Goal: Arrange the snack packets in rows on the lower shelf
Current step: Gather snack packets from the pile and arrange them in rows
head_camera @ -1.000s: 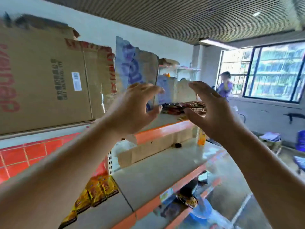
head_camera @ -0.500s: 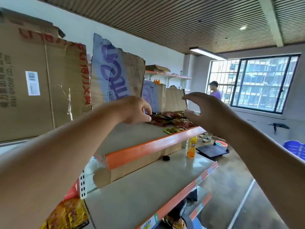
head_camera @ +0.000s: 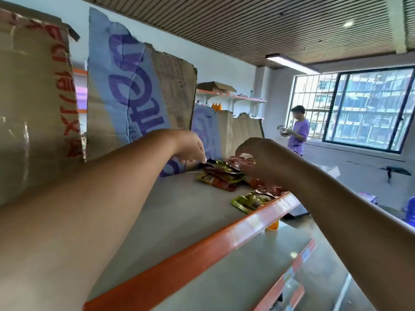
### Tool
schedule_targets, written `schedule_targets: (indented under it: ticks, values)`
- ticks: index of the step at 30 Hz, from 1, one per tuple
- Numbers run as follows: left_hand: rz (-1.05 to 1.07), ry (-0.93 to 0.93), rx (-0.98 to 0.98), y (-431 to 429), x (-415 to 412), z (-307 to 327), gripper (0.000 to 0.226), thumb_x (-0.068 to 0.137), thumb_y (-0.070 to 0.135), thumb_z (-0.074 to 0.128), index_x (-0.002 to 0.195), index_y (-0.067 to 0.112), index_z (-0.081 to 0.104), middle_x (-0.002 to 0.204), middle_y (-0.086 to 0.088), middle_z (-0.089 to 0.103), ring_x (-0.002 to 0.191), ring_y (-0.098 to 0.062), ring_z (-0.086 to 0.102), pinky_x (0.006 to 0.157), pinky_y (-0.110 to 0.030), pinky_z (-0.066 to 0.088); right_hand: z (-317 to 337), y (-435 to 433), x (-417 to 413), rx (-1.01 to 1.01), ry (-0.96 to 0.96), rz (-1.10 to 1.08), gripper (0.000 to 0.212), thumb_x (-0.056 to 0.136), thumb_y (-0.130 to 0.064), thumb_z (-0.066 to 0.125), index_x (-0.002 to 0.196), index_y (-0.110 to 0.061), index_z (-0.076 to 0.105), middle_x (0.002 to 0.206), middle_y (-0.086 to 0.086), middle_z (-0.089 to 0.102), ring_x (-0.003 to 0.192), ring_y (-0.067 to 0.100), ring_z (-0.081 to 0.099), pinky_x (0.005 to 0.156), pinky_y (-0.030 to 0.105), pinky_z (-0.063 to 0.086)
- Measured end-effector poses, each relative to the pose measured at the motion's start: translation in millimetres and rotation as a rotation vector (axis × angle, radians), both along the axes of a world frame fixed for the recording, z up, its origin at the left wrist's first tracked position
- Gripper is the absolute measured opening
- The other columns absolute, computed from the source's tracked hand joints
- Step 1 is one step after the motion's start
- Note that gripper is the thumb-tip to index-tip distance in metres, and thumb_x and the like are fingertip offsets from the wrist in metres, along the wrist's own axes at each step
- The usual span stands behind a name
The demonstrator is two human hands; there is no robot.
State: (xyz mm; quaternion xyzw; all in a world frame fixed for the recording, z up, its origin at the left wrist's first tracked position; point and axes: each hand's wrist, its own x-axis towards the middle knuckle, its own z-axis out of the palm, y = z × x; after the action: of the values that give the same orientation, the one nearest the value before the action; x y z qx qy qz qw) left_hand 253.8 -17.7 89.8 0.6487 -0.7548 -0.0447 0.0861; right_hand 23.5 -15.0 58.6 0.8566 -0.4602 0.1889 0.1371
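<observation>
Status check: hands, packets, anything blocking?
Left hand fingertips at snack packets, grip unclear. Right hand curled over pile, grip unclear. Packets heaped on upper shelf, none in rows. Cardboard stands close behind.

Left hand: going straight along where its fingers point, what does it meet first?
Likely the pile of snack packets: the left hand points down and right at its near edge. It may already touch; depth is unclear.

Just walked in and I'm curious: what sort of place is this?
Probably a small shop or stockroom: grey metal shelves with orange front edges, a heap of shiny foil snack packets, and torn brown cardboard cartons standing behind them.
</observation>
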Motion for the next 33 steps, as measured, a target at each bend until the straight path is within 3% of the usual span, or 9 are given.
schedule_targets:
  ticks: [5,7,12,16,21,24,27,31,33]
  values:
    - [0.17,-0.008,0.258,-37.7,-17.2,-10.4,0.048,0.103,0.04,0.058,0.142,0.014,0.053,0.136,-0.009,0.065,0.106,-0.026,0.069,0.091,-0.039,0.055,-7.3,-39.5,5.8,0.027,0.181,-0.028,0.021,0.085,-0.036,0.066,0.102,-0.026,0.068,0.104,-0.001,0.063,0.095,0.022,0.061,0.086,0.04,0.052]
    - [0.243,0.012,0.302,-48.8,-21.5,-18.3,0.054,0.103,0.041,0.058,0.147,0.013,0.047,0.137,-0.01,0.064,0.104,-0.026,0.068,0.084,-0.038,0.056,-12.0,-51.4,10.3,0.038,0.266,0.005,0.022,0.084,-0.038,0.069,0.102,-0.026,0.065,0.105,-0.002,0.06,0.096,0.021,0.06,0.085,0.038,0.051]
    - [0.441,0.114,0.408,-70.4,-32.0,-40.2,0.062,0.102,0.037,0.059,0.151,0.003,0.041,0.134,-0.018,0.064,0.11,-0.034,0.067,0.065,-0.037,0.053,-20.8,-77.0,18.9,0.062,0.466,0.07,0.032,0.083,-0.033,0.074,0.112,-0.025,0.064,0.109,-0.002,0.058,0.091,0.018,0.058,0.069,0.028,0.042]
    - [0.545,0.199,0.35,-87.8,-34.5,-59.7,0.044,0.1,0.037,0.06,0.128,0.003,0.057,0.119,-0.012,0.068,0.096,-0.028,0.067,0.076,-0.035,0.056,-36.1,-98.4,17.7,0.008,0.502,0.167,0.03,0.085,-0.027,0.068,0.114,-0.027,0.063,0.11,-0.001,0.064,0.093,0.02,0.063,0.072,0.03,0.049]
    - [0.653,0.3,0.358,-98.8,-36.7,-72.9,0.032,0.103,0.039,0.057,0.08,0.017,0.056,0.074,0.001,0.053,0.061,-0.013,0.048,0.065,-0.027,0.045,-42.9,-121.9,14.6,-0.066,0.401,0.369,0.01,0.089,-0.022,0.063,0.093,-0.031,0.059,0.09,-0.005,0.061,0.09,0.02,0.066,0.072,0.029,0.05]
    - [0.589,0.467,0.223,-81.6,-33.0,-61.9,0.022,0.102,0.021,0.063,0.082,0.012,0.06,0.074,-0.004,0.06,0.06,-0.013,0.055,0.06,-0.027,0.048,-34.0,-128.5,12.4,-0.089,0.248,0.49,0.005,0.094,-0.02,0.056,0.094,-0.023,0.06,0.093,-0.001,0.063,0.09,0.023,0.065,0.073,0.033,0.053]
    - [0.499,0.438,-0.137,-48.7,-20.4,-37.4,0.012,0.094,0.009,0.072,0.087,0.014,0.063,0.078,-0.01,0.069,0.057,-0.011,0.063,0.05,-0.025,0.051,-18.5,-135.4,8.9,-0.257,-0.012,0.663,0.009,0.091,-0.013,0.055,0.082,-0.015,0.056,0.074,0.0,0.055,0.067,0.026,0.057,0.051,0.029,0.04]
    - [0.456,0.475,-0.435,-15.5,-1.0,-26.7,0.02,0.092,0.005,0.072,0.086,0.024,0.066,0.08,-0.002,0.075,0.072,-0.021,0.071,0.066,-0.039,0.06,6.2,-151.3,22.2,0.039,-0.39,0.613,0.01,0.097,-0.015,0.051,0.088,-0.019,0.052,0.071,-0.001,0.052,0.067,0.024,0.05,0.055,0.031,0.036]
    - [0.463,0.574,-0.457,-5.4,6.2,-36.4,0.029,0.093,-0.004,0.064,0.085,0.022,0.07,0.073,0.004,0.074,0.071,-0.015,0.066,0.061,-0.027,0.056,13.5,-156.7,36.6,0.13,-0.39,0.624,0.011,0.097,-0.01,0.05,0.094,-0.019,0.056,0.074,0.001,0.054,0.068,0.022,0.051,0.053,0.029,0.034]
